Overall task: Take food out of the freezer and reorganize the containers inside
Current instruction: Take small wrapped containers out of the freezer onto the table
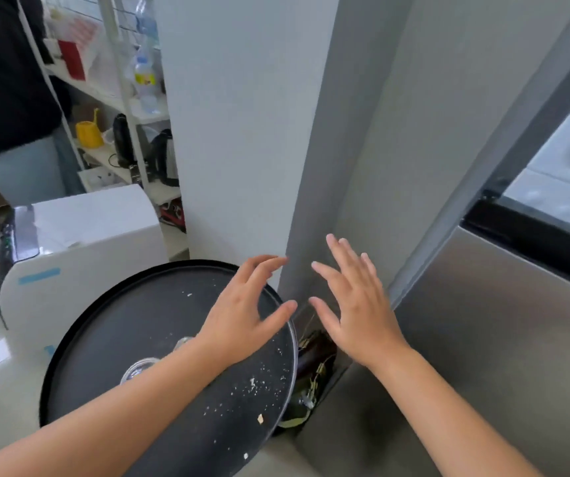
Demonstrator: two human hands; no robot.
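My left hand (242,318) hovers with spread, slightly bent fingers over the right edge of a round black tray (132,339) dusted with white crumbs. My right hand (352,304) is held out flat beside it, fingers straight, in front of the grey fridge side (345,132). Neither hand holds anything. The stainless fridge door (500,339) lies to the right, with the opened compartment (569,160) at the upper right. A dark aubergine (314,352) and green scraps sit in the gap below the tray.
A white appliance (80,242) stands left of the tray. Behind it, a white shelf rack (128,108) holds bottles, a yellow watering can and kettles. A person in dark clothes (4,80) stands at the far left. A small round lid lies on the tray under my left forearm.
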